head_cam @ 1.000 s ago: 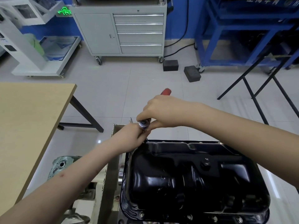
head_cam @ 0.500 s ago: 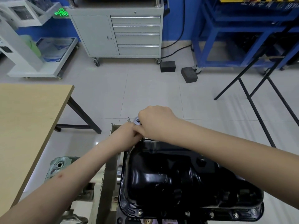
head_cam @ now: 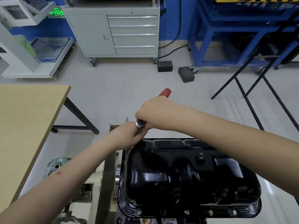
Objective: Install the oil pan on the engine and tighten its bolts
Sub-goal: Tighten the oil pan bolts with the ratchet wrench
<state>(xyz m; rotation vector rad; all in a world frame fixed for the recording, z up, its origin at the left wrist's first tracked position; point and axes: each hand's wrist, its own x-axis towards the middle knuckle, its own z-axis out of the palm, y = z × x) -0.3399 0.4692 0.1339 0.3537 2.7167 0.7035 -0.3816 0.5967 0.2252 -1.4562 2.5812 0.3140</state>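
- Head view: the glossy black stamped-steel oil pan (head_cam: 186,175) sits seated on the engine, sump side up, its flange flat, with a row of small silver bolts (head_cam: 186,212) already in place along the near edge.
- The right hand (head_cam: 155,113) is wrapped in a closed grip round the red-handled chrome ratchet wrench (head_cam: 165,92); only the handle's red tip and the round chrome head (head_cam: 140,123) show, the head standing over the pan's far left corner.
- The left hand (head_cam: 129,131) reaches in just under the ratchet head, fingers curled about the socket or extension there; the exact hold is hidden, so I cannot tell how tightly.
- The step in hand looks like tightening the far-left corner bolt, which itself is out of sight.
- Next move, as I judge it: swing the handle through a stroke while the left hand keeps the socket square on the bolt, then shift to the neighbouring bolt.
- A light wooden table (head_cam: 24,126) stands to the left, a grey drawer cabinet (head_cam: 113,33) beyond.
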